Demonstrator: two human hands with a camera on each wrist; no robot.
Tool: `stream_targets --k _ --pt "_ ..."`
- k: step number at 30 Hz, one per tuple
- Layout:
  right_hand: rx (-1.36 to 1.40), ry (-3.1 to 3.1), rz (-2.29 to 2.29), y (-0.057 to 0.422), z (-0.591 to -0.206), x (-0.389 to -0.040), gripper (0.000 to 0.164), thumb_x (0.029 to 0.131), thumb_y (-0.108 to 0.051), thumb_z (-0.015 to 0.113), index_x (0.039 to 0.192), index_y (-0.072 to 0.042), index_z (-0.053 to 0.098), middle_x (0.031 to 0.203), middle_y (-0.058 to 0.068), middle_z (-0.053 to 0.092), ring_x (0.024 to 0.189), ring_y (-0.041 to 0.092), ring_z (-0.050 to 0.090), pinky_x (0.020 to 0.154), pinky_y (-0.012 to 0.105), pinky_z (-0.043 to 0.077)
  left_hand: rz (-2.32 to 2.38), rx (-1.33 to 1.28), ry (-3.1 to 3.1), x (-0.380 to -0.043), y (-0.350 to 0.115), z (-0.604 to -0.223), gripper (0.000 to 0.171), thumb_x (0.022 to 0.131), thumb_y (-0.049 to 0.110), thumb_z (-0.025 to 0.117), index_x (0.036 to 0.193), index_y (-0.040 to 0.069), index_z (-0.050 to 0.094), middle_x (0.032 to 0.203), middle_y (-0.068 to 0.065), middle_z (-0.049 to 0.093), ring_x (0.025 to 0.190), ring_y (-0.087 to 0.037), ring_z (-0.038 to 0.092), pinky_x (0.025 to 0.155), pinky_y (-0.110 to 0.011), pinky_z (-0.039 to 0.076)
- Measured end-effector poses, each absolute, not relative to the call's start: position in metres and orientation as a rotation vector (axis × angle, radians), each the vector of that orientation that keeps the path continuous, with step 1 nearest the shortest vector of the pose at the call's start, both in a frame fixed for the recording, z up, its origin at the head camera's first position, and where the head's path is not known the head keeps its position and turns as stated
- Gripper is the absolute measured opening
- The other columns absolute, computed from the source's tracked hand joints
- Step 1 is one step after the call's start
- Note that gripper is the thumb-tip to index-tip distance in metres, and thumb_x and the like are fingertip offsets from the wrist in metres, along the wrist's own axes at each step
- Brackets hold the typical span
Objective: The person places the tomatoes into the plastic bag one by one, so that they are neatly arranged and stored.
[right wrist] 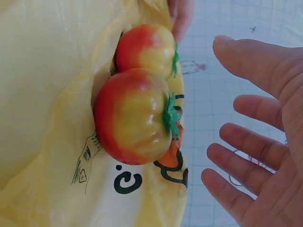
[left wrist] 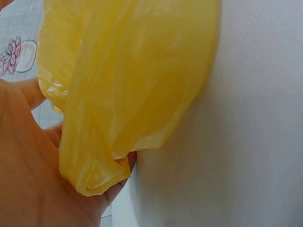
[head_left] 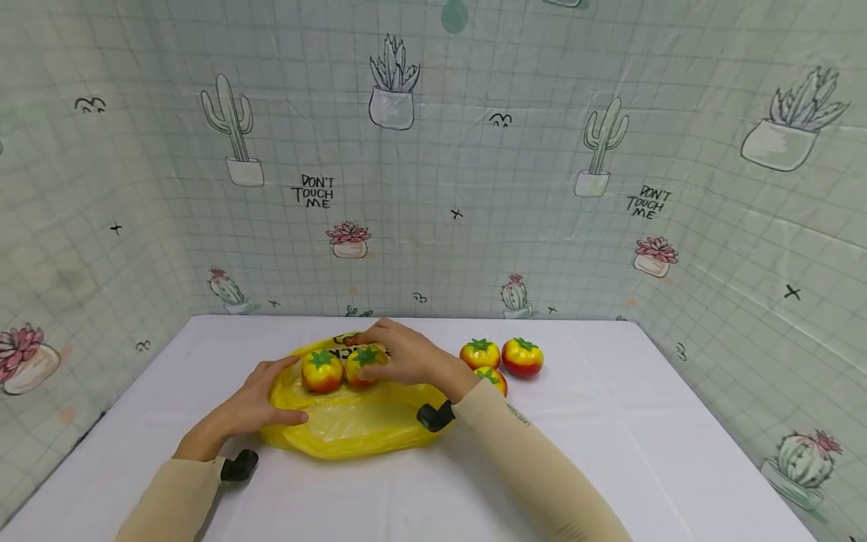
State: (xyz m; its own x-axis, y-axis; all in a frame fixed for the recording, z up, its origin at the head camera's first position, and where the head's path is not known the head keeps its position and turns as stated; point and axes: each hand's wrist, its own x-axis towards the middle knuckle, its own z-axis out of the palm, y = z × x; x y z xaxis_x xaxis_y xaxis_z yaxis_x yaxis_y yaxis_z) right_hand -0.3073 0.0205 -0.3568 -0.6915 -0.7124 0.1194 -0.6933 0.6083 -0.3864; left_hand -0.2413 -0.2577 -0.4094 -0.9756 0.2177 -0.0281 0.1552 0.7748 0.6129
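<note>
A yellow plastic bag (head_left: 352, 429) lies spread on the table, with two red-and-yellow toy tomatoes, a left one (head_left: 322, 371) and a right one (right wrist: 135, 118), side by side on it. My left hand (head_left: 254, 403) rests at the bag's left end, thumb and fingers spread apart; up close, yellow film (left wrist: 128, 94) covers part of the fingers. My right hand (head_left: 406, 354) reaches over the right tomato from the far right side. In the right wrist view its fingers (right wrist: 232, 163) are spread, with a gap between them and the fruit.
Several more such fruits, among them a far right tomato (head_left: 522, 357), stand together right of the bag, partly behind my right forearm. The white-covered table (head_left: 609, 436) meets walls of patterned sheeting (head_left: 433, 165) at the back and both sides.
</note>
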Motion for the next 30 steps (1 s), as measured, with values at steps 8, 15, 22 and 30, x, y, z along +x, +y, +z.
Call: stream_targets --k 8,15,22,30 --pt "-1.221 2.814 -0.655 0.047 -0.359 -0.295 0.054 0.086 -0.047 0.067 0.131 -0.018 0.056 0.131 -0.003 0.05 0.118 0.015 0.048 0.102 0.036 0.042 0.949 0.292 2.866 -0.243 -0.254 -0.409 0.102 0.071 0.047 0.078 0.149 0.009 0.025 0.141 -0.026 0.026 0.123 -0.045 0.034 0.098 -0.067 0.032" --pt "-1.296 2.853 -0.693 0.066 -0.357 -0.287 0.051 0.087 -0.046 0.067 0.129 -0.02 0.058 0.129 -0.004 0.052 0.119 0.014 0.048 0.102 0.035 0.042 0.956 0.298 2.868 -0.238 -0.255 -0.407 0.102 0.072 0.046 0.078 0.149 0.007 0.024 0.14 -0.027 0.026 0.123 -0.046 0.033 0.097 -0.069 0.032" --pt "-1.243 2.9 -0.687 0.085 -0.359 -0.284 0.052 0.086 -0.05 0.066 0.128 -0.021 0.058 0.131 -0.003 0.051 0.12 0.015 0.047 0.102 0.036 0.042 0.972 0.321 2.882 -0.236 -0.257 -0.409 0.101 0.072 0.045 0.079 0.148 0.006 0.025 0.138 -0.027 0.028 0.122 -0.045 0.035 0.097 -0.068 0.032" --pt "-1.178 2.952 -0.741 0.111 -0.357 -0.281 0.052 0.086 -0.048 0.067 0.127 -0.018 0.058 0.131 -0.005 0.05 0.121 0.016 0.046 0.102 0.038 0.042 0.96 0.357 2.903 -0.24 -0.258 -0.411 0.1 0.072 0.044 0.079 0.148 0.006 0.026 0.137 -0.027 0.028 0.123 -0.047 0.034 0.098 -0.069 0.03"
